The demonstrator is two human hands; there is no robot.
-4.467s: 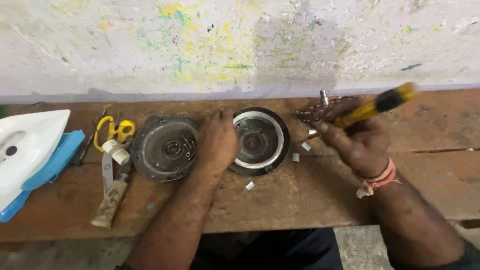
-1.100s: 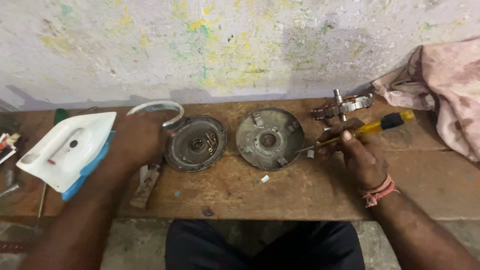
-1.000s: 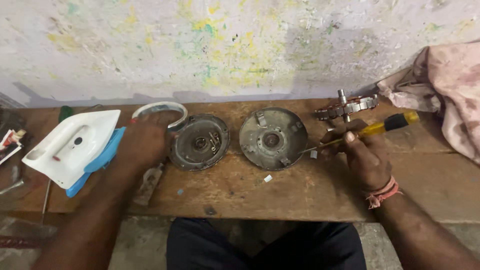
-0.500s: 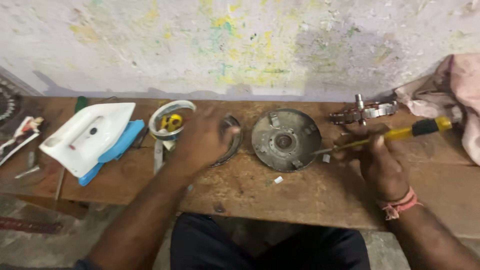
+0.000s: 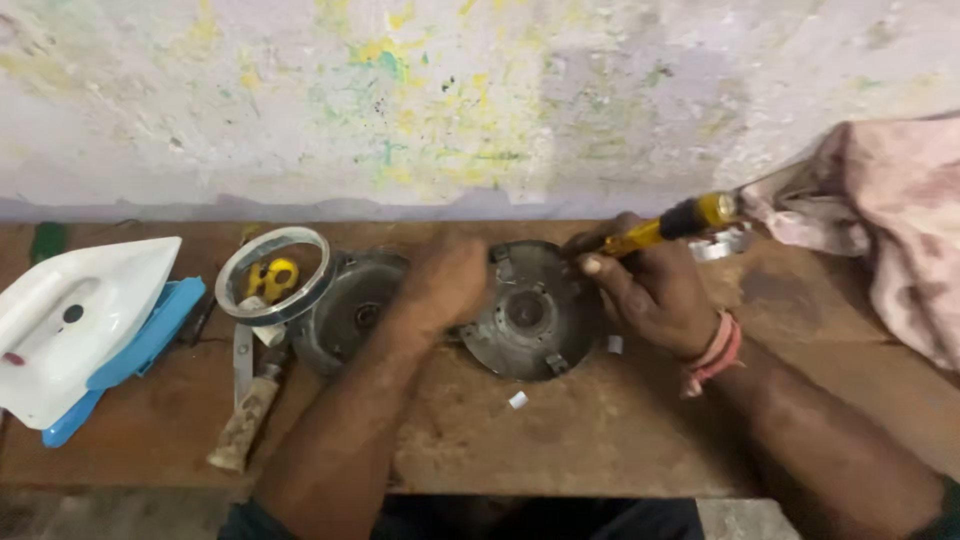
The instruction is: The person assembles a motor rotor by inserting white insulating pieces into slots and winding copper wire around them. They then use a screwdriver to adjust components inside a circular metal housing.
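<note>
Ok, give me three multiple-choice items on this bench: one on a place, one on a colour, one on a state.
1. Where does the white iron lie?
A. far left of the bench
B. far right
C. on the pink cloth

2. What colour is the screwdriver handle?
A. red
B. yellow and black
C. green

3. How is the round metal plate by the left hand?
A. hanging on the wall
B. tilted under the hand
C. wrapped in cloth

Answers: 1 A, it lies at the wooden bench's left end; 2 B, as seen in the right hand; 3 B, one edge is raised.
</note>
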